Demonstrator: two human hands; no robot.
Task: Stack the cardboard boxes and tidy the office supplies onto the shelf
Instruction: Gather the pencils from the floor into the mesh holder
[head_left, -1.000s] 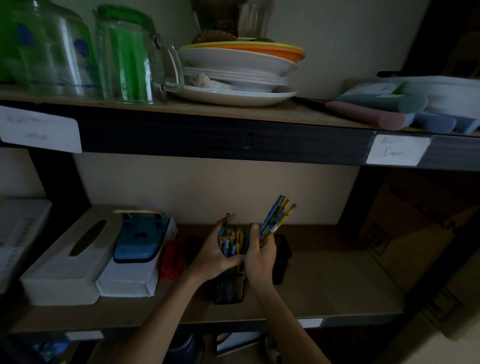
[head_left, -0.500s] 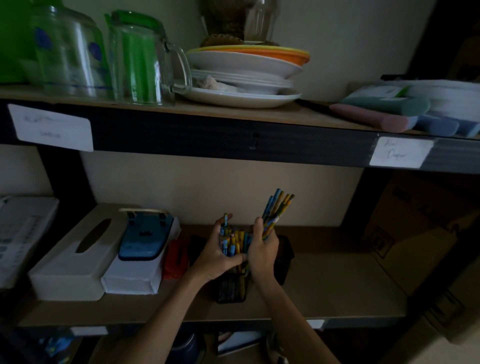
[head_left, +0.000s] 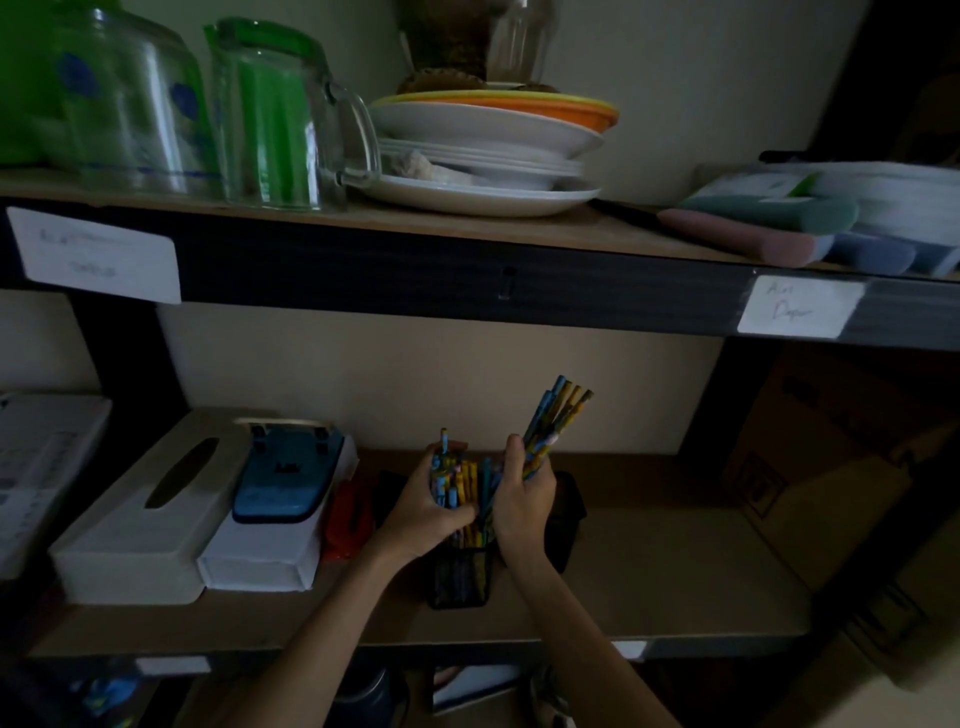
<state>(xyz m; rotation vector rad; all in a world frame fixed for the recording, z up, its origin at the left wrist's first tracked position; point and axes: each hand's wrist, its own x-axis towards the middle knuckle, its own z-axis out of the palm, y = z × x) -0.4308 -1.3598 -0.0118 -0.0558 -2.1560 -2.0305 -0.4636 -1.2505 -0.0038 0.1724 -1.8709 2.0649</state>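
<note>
Nearest, we see a black mesh pencil cup standing on the lower wooden shelf. Above it, the left hand curls its fingers round the blue-and-yellow pencils in the cup. The right hand grips a separate bundle of pencils, tilted rightward. Farther left, a blue hole punch lies on a white box.

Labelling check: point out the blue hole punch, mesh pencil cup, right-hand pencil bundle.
blue hole punch (head_left: 283, 478), head view, blue top face.
mesh pencil cup (head_left: 460, 579), head view, front wall.
pencil bundle (head_left: 561, 410), head view, free upper ends.
</note>
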